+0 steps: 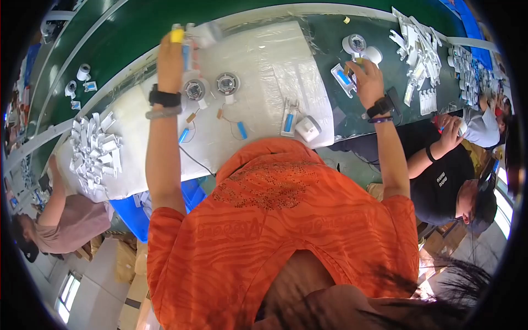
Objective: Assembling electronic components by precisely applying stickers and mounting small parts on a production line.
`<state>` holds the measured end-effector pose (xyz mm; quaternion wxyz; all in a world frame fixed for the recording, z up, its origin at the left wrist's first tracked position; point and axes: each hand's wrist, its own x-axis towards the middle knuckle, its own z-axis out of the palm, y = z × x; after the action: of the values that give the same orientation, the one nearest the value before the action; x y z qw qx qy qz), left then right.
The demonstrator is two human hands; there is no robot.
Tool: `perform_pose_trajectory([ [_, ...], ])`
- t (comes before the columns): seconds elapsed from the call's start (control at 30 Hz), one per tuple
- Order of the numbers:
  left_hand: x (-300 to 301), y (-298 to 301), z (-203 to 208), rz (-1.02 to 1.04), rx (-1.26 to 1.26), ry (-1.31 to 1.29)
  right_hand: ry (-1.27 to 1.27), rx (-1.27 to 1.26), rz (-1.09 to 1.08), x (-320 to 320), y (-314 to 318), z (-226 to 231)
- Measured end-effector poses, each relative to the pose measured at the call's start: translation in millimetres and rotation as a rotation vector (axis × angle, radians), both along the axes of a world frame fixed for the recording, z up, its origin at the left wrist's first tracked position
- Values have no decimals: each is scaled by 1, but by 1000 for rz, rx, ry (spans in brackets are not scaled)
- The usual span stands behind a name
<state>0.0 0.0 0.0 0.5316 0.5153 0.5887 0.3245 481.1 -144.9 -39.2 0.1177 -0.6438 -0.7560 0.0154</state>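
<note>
At the far left of the white-covered table, my left hand [170,63] is closed around a white plastic device [204,35], blurred, with a blue cell beside my fingers. Something yellow [176,36] shows at its fingertips. My right hand [367,82] is over the green surface, its fingers curled at a white round-headed device [354,43]; what they pinch is hidden. Beside them lies a white holder with a blue cell [343,78]. Between my hands rest two round white heads [194,89] with wired blue cells [242,130], a holder [289,118] and a white housing [308,128].
White plastic parts are heaped on the left [96,151] and far right [418,52]. A green belt [121,33] runs behind the table, carrying a few devices. A co-worker [445,170] sits on the right, another [77,217] on the left. A blue bin [132,217] stands below the table.
</note>
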Motion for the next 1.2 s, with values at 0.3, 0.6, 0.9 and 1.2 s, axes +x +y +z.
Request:
perform_pose_trajectory([
  [0.3, -32, 12, -30, 115, 728, 860, -169, 107, 293, 21, 37, -13],
  [0.6, 110, -125, 30, -449, 526, 61, 1091, -291, 16, -82, 7, 40],
  [0.9, 131, -160, 55, -327, 558, -65, 1776, -681, -3, -170, -31, 102],
  [1.2, 120, -163, 64, -208, -75, -625, 758, 6, 116, -179, -41, 118],
])
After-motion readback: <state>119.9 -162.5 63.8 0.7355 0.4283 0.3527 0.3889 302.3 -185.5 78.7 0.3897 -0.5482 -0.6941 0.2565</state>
